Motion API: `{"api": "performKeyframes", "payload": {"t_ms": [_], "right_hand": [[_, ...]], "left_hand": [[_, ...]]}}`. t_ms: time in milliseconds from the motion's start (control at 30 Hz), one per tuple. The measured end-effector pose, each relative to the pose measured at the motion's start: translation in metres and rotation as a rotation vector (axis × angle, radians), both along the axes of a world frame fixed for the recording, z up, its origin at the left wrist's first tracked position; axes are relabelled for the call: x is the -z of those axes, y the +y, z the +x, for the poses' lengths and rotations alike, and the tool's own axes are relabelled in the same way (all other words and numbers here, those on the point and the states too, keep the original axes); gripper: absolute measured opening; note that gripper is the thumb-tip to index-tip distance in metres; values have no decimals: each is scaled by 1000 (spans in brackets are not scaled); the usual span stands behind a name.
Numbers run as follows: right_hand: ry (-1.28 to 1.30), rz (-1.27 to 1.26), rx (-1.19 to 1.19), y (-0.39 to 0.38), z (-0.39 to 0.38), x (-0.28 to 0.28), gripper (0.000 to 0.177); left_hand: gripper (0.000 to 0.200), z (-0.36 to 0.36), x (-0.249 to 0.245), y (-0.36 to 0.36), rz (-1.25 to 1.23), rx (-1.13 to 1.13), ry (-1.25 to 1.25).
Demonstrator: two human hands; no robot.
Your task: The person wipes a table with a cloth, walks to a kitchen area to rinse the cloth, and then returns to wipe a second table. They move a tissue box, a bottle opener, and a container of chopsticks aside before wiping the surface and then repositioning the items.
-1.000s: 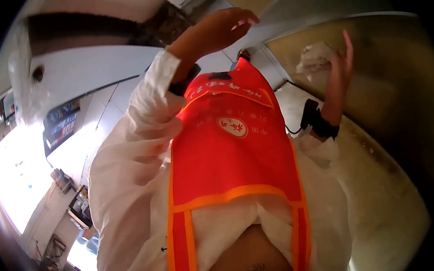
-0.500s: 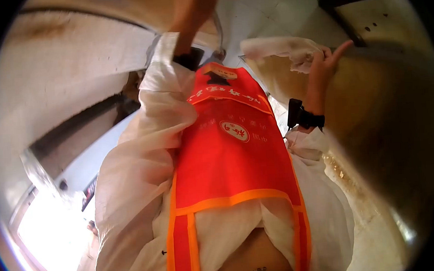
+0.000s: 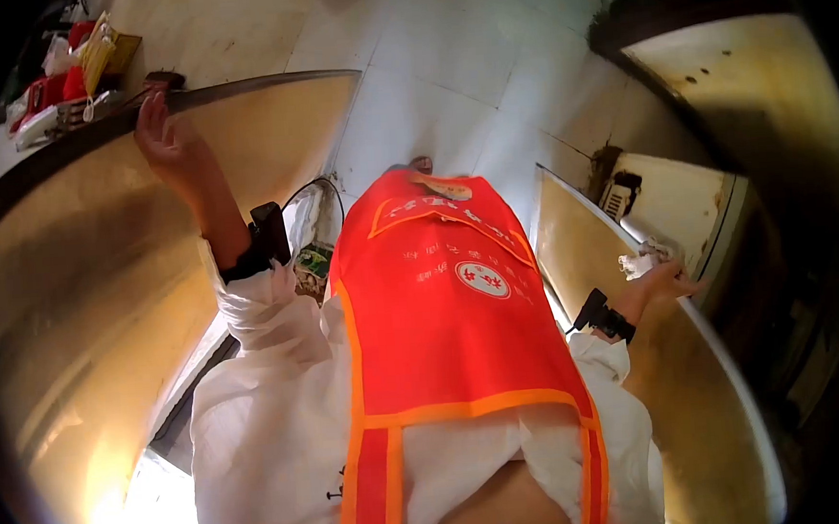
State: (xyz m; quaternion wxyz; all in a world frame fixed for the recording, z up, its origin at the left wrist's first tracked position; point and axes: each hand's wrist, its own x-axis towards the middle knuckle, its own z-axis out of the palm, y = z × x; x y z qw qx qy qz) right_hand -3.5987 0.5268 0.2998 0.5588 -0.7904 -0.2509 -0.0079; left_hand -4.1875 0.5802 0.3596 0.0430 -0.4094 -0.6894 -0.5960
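Note:
At the upper left, my left hand (image 3: 170, 138) is raised beside the dark-edged panel, its fingers apart and nothing in them. On the right, my right hand (image 3: 663, 284) is bent at the wrist over the edge of a tan panel. A bunched white cloth (image 3: 644, 260) is in its grip, though the grasping fingers are partly hidden. Both wrists wear black bands with small black boxes. A red apron (image 3: 452, 327) with orange edging and white lettering covers my front, over a white long-sleeved garment (image 3: 266, 415).
To my left stands a broad shiny tan panel (image 3: 74, 273). Red, white and yellow items (image 3: 72, 77) are heaped beyond it. Pale floor tiles (image 3: 436, 59) stretch ahead. On the right are another tan panel (image 3: 587, 252), a whitish box-like unit (image 3: 679, 193) and a dark-framed pale surface (image 3: 734, 70).
My left hand has swung from the top centre out to the left. My right hand has come lower with the white cloth, which is now bunched instead of spread. The view has shifted, showing more floor.

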Motion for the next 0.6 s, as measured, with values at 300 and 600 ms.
{"api": "performKeyframes", "payload": {"t_ms": [300, 600], "right_hand": [[126, 88, -62, 53, -115, -87, 43], [-399, 39, -474, 290, -184, -170, 61]], "left_hand": [[58, -92, -115, -103, 23, -612, -104], [69, -107, -65, -89, -25, -551, -156]]}}
